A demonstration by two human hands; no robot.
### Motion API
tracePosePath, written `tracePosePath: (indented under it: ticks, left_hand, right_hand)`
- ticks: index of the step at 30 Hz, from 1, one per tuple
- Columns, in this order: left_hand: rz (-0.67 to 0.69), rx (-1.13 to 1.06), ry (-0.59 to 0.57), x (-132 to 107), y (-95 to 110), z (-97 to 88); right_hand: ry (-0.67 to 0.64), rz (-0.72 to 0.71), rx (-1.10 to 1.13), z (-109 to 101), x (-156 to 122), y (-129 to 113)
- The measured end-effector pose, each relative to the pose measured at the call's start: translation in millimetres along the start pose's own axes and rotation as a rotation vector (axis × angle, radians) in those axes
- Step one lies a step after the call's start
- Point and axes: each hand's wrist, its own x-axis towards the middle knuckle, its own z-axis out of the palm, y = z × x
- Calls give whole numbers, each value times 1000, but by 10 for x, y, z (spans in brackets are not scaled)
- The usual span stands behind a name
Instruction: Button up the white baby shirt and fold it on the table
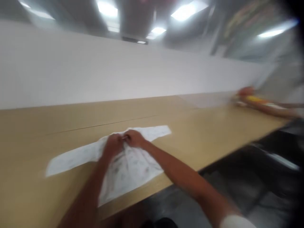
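A small white long-sleeved garment with a faint print lies spread on the wooden table, its sleeves stretched out to both sides and its hem toward the near edge. My left hand and my right hand meet at its neckline. Both have their fingers closed in a pinch on the fabric there, the fingertips almost touching. Soft folds run down the front from the pinched spot. Motion blur hides the finer detail of the fingers and the print.
The long tabletop has a thin seam across it and a white wall panel along its back. At the far right, another person's arm reaches over the table near blurred red and yellow items. Dark floor shows below the near edge.
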Motion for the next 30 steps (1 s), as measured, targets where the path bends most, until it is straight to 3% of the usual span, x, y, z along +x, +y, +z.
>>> tracePosePath:
  ticks: [2, 4, 9, 18, 30]
  left_hand:
    - [-20, 81, 4, -114, -193, -93]
    - [-19, 125, -3, -132, -261, -70]
    - [-66, 119, -29, -90, -181, 0]
    - [-202, 40, -124, -42, -89, -151]
    - [-249, -15, -286, 91, -70, -226]
  right_hand:
    - [55, -10, 55, 90, -1, 41]
    - [99, -26, 116, 128, -20, 52]
    - [116, -12, 168, 54, -91, -8]
    - [112, -85, 238, 46, -53, 19]
    - [121, -70, 87, 77, -88, 1]
